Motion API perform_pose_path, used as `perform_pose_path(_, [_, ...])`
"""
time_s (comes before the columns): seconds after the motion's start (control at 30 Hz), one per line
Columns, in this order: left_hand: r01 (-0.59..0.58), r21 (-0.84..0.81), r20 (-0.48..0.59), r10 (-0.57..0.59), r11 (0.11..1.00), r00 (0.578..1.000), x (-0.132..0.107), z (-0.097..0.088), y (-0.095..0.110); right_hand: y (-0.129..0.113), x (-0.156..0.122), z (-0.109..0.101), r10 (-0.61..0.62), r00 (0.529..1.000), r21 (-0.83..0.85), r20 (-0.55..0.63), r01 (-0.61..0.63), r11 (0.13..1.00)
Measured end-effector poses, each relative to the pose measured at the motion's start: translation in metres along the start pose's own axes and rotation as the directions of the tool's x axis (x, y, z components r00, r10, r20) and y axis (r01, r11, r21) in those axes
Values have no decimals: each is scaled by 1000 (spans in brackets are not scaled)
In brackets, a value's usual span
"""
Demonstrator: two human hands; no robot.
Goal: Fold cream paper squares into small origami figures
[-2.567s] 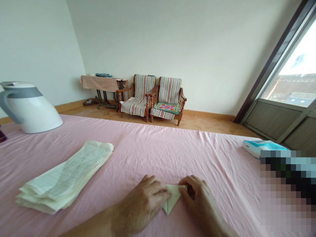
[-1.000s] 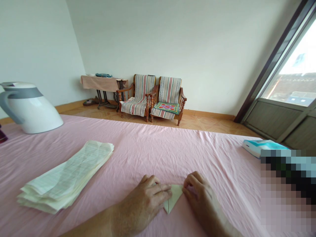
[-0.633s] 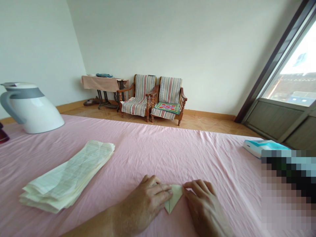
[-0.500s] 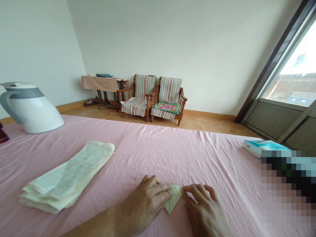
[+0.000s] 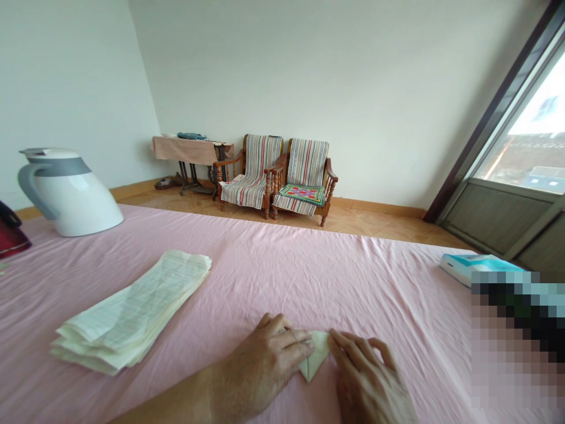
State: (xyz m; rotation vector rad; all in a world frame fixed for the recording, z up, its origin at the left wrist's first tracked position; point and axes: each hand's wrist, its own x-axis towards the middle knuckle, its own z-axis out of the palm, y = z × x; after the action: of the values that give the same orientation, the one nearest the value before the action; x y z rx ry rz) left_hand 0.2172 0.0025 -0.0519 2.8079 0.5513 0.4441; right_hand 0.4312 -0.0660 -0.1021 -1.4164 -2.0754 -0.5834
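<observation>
A small pale-green piece of folded paper (image 5: 316, 354) lies on the pink tablecloth, its pointed corner towards me and a crease running down it. My left hand (image 5: 276, 359) presses on its left part, fingers together and covering that side. At the paper's right edge are the fingertips of my right hand (image 5: 366, 371), curled and close together; the thumb is mostly hidden. To the left rests a stack of long, creased pale-green paper sheets (image 5: 136, 312), touched by neither hand.
A white and grey jug (image 5: 83, 194) stands at the far left beside a dark red object (image 5: 11, 232). At the right lies a blue and white packet (image 5: 481, 268), next to a pixelated area. Two wooden chairs (image 5: 253, 176) stand beyond the pink tablecloth (image 5: 309, 271).
The view has turned slightly left, so things sit further right. My right fingertips have straightened a little against the paper's right edge. My left hand keeps pressing on the paper.
</observation>
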Motion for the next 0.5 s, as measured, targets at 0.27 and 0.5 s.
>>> perform_pose_path(0.27, [47, -69, -28, -49, 997, 998, -1, -6, 1, 4, 4, -5, -106, 994, 48, -14, 106, 993])
perform_pose_path(0.5, [106, -198, -35, -115, 974, 993, -12, -25, -27, -2, -10, 22, 46, 992, 216, -115, -21, 976])
